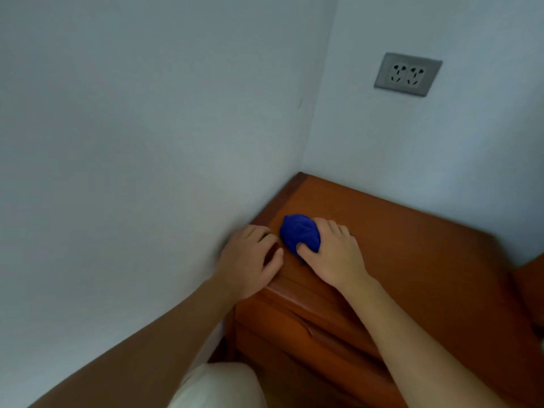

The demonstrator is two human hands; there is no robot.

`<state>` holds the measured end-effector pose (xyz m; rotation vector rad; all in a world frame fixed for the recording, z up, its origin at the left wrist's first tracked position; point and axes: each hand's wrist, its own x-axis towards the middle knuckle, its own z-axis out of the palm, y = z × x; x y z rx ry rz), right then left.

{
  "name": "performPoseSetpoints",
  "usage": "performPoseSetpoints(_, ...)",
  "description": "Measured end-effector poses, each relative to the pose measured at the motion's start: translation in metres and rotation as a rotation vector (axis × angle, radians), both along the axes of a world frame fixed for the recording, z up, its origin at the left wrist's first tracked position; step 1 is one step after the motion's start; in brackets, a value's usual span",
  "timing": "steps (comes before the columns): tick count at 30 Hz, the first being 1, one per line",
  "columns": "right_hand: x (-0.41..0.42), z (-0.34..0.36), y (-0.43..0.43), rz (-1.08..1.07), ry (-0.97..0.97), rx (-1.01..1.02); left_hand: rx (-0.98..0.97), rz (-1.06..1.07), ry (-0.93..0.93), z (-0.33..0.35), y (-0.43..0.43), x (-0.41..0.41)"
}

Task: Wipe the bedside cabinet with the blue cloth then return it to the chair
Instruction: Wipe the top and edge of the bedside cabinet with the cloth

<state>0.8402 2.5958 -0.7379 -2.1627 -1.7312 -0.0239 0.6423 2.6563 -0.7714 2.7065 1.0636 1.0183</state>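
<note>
Pale blue-grey painted walls (147, 113) meeting in corner. Grey rectangular double wall socket (407, 74) on right-hand wall. Dim, even light.

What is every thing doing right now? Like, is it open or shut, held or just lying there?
Bunched-up blue cloth: gripped by the right hand, pressed on the brown wooden bedside cabinet.
Right hand: fingers curled round the cloth.
Left hand: rests on the cabinet's left edge, holds nothing.
Cabinet: drawer looks shut.
Grey wall socket: nothing plugged in.
</note>
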Motion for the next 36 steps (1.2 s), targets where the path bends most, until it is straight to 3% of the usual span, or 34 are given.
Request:
performPoseSetpoints(13, 0.017, 0.001, 0.112, -0.091, -0.028, -0.043, 0.028, -0.009, -0.073, -0.009, 0.002, -0.002)
performPoseSetpoints(17, 0.017, -0.002, 0.103, -0.03, -0.033, -0.006, 0.031, -0.007, -0.088, -0.008, 0.001, -0.001)
performPoseSetpoints(23, 0.023, -0.01, 0.072, 0.226, -0.027, -0.011, 0.02, -0.003, -0.082, -0.008, 0.0, -0.001)
performPoseSetpoints(30, 0.009, -0.003, 0.104, 0.073, -0.013, 0.012, 0.033, 0.005, -0.069, -0.01, 0.001, -0.001)
performPoseSetpoints(36, 0.008, -0.001, 0.089, 0.108, 0.024, -0.011, 0.03, 0.011, -0.045, -0.009, 0.0, -0.001)
